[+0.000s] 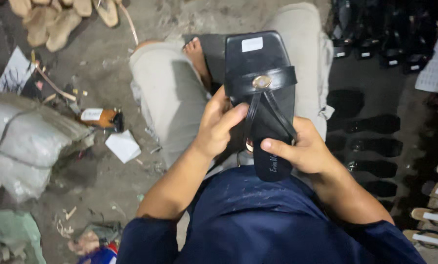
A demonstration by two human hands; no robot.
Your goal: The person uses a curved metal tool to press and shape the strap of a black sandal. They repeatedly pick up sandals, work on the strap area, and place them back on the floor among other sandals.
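- Black sandal held up over the person's lap, toe end pointing away, heel end near the body, footbed facing the camera.
- Left hand grasps the sandal's left edge; thumb lies across onto the thin black straps, fingers wrapped behind the sole, out of sight.
- Right hand grasps the sandal at its heel half from the right; thumb pressed on the footbed beside the strap ends, other fingers curled under.
- Wide black band crosses the sandal's front part, with an oval gold-coloured buckle at its middle; two thin straps run from the buckle back toward the heel.
- White sticker on the footbed near the toe edge.
- Person sits cross-legged in light trousers and a dark blue top; a bare foot shows just left of the sandal's toe half.
- Floor is dirty concrete with scraps.
- Left edge of floor: a grey sack bound with cord; near it a small brown bottle lying on its side and a white paper piece.
- Top left corner: tan soles in a heap.
- Right side of floor: rows of black soles lying flat; top right, more black sandals in a pile.
- Lower right edge: tan sandals with white straps.
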